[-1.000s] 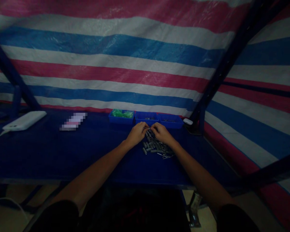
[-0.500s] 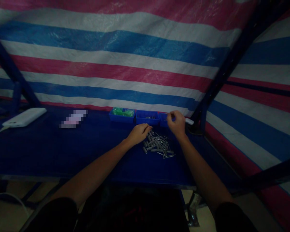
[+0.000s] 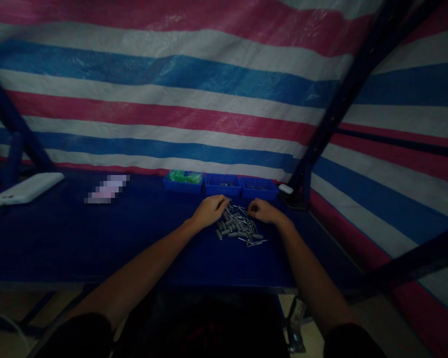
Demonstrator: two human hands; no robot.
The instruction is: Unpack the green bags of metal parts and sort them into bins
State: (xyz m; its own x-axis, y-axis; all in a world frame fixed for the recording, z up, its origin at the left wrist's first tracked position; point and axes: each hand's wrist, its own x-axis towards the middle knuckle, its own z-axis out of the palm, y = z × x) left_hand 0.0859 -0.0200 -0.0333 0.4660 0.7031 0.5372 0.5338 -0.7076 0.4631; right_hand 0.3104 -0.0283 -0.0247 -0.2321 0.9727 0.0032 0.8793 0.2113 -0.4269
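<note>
A loose pile of small grey cylindrical parts with thin metal leads lies on the blue tabletop. My left hand rests at the pile's left edge, fingers curled onto the parts. My right hand is at the pile's right edge, fingers curled down toward the parts. Whether either hand pinches a part is too dark to make out. Just behind the pile stand three small blue bins: the left bin holds green material, the middle bin and the right bin hold small metal parts.
A white flat device with a cable lies at the table's far left. A pale blurred patch sits left of the bins. A small white object lies by the dark metal post. A striped tarp hangs behind.
My right hand went from the pile to the right bin and has come back down to the pile's right edge. My left hand stayed at the pile.
</note>
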